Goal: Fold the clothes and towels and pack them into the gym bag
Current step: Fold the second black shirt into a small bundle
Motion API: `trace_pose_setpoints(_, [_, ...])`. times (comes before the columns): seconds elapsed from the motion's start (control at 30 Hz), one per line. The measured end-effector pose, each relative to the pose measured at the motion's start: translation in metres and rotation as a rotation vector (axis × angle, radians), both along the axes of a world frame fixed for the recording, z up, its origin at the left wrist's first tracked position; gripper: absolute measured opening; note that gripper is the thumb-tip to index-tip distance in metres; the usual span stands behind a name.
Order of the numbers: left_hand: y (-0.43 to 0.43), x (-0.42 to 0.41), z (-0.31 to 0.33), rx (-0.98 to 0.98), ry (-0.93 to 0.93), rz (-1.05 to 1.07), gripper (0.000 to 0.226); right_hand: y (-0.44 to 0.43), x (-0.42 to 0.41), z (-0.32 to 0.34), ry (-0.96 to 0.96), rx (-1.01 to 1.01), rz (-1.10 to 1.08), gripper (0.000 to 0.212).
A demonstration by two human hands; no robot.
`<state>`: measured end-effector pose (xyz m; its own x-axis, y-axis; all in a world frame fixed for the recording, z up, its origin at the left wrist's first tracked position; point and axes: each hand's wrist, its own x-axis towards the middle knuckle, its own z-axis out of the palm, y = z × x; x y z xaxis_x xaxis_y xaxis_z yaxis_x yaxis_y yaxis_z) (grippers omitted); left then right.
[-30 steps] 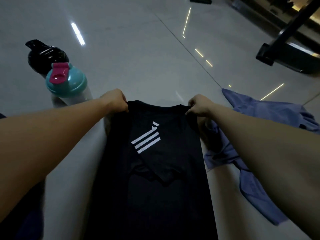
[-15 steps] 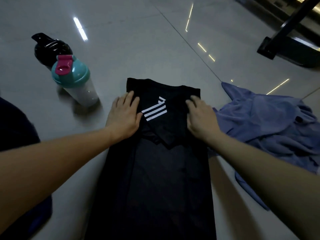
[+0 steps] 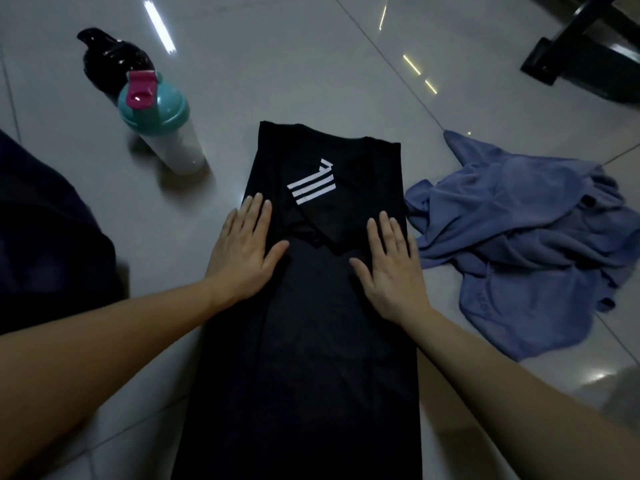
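Note:
A black shirt (image 3: 311,323) with white stripes lies flat on the tiled floor, folded into a long narrow strip with its sleeves tucked in. My left hand (image 3: 242,251) presses flat on its left edge, fingers straight. On the shirt's right side my right hand (image 3: 391,268) lies flat too, palm down. A crumpled blue garment (image 3: 519,237) lies on the floor just right of the shirt. At the left edge, a dark blue fabric mass (image 3: 45,237), possibly the gym bag, is partly in view.
A shaker bottle (image 3: 159,123) with a teal lid and pink cap stands left of the shirt's collar, with a black bottle (image 3: 110,60) behind it. A black metal equipment base (image 3: 585,60) sits at the top right.
Both hands let go of the shirt's shoulders, laid the collar end down on the floor, then slid flat down the shirt towards me.

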<state>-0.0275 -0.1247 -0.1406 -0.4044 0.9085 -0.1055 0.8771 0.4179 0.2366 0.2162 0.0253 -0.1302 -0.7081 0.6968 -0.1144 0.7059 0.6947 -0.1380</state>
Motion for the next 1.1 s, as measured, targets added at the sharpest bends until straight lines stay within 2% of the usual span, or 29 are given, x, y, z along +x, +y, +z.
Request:
trace_pose_setpoints(0.07, [-0.033, 0.022, -0.001, -0.025, -0.021, -0.065, 0.083, -0.03, 0.024, -0.003, -0.003, 0.005, -0.015, 0.08])
trace_pose_setpoints(0.17, [-0.068, 0.041, -0.014, -0.107, 0.055, -0.105, 0.087, -0.056, 0.049, -0.021, -0.1, -0.012, -0.014, 0.081])
trace_pose_setpoints(0.37, [-0.079, 0.043, -0.004, -0.13, 0.072, -0.117, 0.092, -0.055, 0.05, -0.005, -0.18, -0.049, 0.02, 0.088])
trace_pose_setpoints(0.43, [-0.106, 0.054, 0.012, -0.106, 0.043, -0.183, 0.091, -0.071, 0.057, 0.017, -0.175, -0.034, 0.131, 0.089])
trace_pose_setpoints(0.53, [-0.16, 0.08, 0.029, -0.057, 0.076, -0.433, 0.086, -0.111, 0.088, 0.037, -0.181, 0.019, 0.354, 0.08])
trace_pose_setpoints(0.6, [-0.185, 0.091, 0.039, -0.137, 0.098, -0.512, 0.084, -0.136, 0.111, 0.04, -0.236, 0.012, 0.427, 0.076])
trace_pose_setpoints(0.73, [-0.22, 0.107, 0.048, -0.227, 0.046, -0.465, 0.078, -0.179, 0.157, 0.033, -0.377, -0.051, 0.289, 0.083])
trace_pose_setpoints(0.8, [-0.234, 0.112, 0.051, -0.271, 0.016, -0.462, 0.074, -0.197, 0.179, 0.029, -0.438, -0.078, 0.316, 0.085])
trace_pose_setpoints(1.0, [-0.254, 0.128, 0.061, -0.441, 0.086, -0.556, 0.079, -0.227, 0.205, 0.046, -0.598, -0.046, 0.595, 0.075])
trace_pose_setpoints(1.1, [-0.255, 0.134, 0.064, -0.446, 0.044, -0.552, 0.074, -0.235, 0.197, 0.065, -0.572, -0.072, 0.58, 0.053])
